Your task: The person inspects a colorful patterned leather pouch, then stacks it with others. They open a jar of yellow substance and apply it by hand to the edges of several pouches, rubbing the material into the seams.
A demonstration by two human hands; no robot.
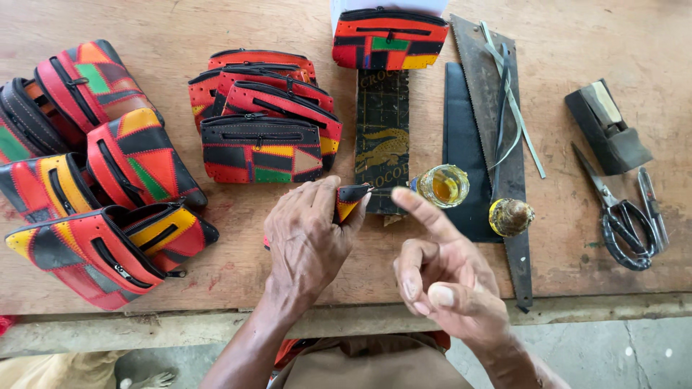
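Left hand (308, 241) pinches a small patchwork leather piece (350, 200) with its fingers, just left of the open glue jar (443, 184) on the bench (591, 43). Right hand (440, 277) holds nothing, forefinger extended toward the jar, other fingers curled. Finished purses (261, 148) lie stacked left of the jar, so many appear done; this piece looks unfinished. Most of it is hidden under the hand.
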